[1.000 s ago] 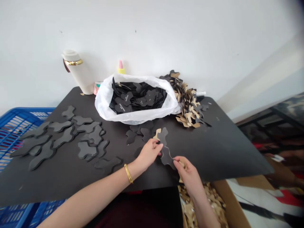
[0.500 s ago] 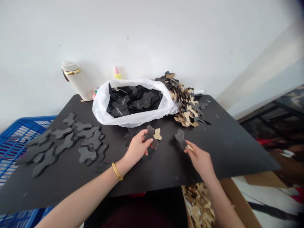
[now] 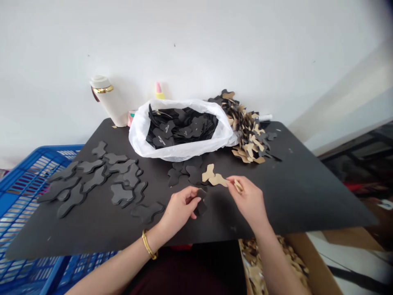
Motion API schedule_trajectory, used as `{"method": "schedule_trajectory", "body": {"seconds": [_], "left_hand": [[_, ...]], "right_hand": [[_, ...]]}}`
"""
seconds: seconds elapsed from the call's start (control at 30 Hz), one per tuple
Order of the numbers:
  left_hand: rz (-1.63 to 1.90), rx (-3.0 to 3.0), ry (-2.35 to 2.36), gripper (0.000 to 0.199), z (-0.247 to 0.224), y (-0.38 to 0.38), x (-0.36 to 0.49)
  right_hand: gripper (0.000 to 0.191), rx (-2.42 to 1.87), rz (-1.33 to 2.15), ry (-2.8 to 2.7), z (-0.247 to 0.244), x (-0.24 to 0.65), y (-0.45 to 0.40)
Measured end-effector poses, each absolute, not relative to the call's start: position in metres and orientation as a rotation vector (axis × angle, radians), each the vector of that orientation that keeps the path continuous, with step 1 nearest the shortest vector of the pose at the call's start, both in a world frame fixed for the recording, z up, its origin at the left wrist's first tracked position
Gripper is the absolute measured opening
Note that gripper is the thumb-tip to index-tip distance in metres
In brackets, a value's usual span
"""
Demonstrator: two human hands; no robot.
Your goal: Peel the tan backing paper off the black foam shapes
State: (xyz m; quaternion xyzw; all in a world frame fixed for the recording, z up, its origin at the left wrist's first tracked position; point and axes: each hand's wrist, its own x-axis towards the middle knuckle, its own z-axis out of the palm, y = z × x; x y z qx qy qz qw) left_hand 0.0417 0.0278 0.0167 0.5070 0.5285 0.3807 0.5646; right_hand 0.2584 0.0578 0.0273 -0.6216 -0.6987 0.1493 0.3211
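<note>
My left hand (image 3: 181, 205) pinches a dark grey wavy-edged flat piece (image 3: 202, 207) just above the table. My right hand (image 3: 246, 199) is closed on a tan flat piece (image 3: 219, 180) of similar wavy outline, gripped at its right end. Another tan piece (image 3: 208, 172) touches its left end; whether the two are joined, I cannot tell. A small tan bit (image 3: 238, 185) also shows among my right fingers. Behind my hands lie several loose dark pieces (image 3: 175, 176). Stacks of dark pieces (image 3: 95, 179) are spread to the left of my left hand.
On the black table (image 3: 294, 196) a white plastic bag (image 3: 181, 152) stands full of dark pieces. Right of it is a heap of mixed tan and dark pieces (image 3: 245, 127). A white flask (image 3: 110, 102) stands back left. Blue crates (image 3: 27, 176) and a carton of tan scraps (image 3: 285, 258) flank the table.
My left hand has moved nearer to me, with a dark piece in it. My right hand has moved left and now grips a tan piece; the dark piece it held no longer shows there.
</note>
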Motion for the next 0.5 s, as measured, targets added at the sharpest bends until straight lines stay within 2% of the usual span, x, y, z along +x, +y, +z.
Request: {"method": "schedule_trajectory", "body": {"seconds": [0.13,0.37,0.5], "left_hand": [[0.850,1.319,1.305,0.015,0.019,0.022,0.040],[0.885,1.493,1.319,0.017,0.019,0.014,0.036],[1.085,1.676,1.230,0.024,0.013,0.007,0.028]], "right_hand": [[0.020,-1.330,0.878,-1.921,0.045,0.234,0.044],[0.020,-1.293,1.048,-1.974,0.044,0.218,0.039],[0.022,-1.366,1.454,-1.767,0.038,0.214,0.035]]}}
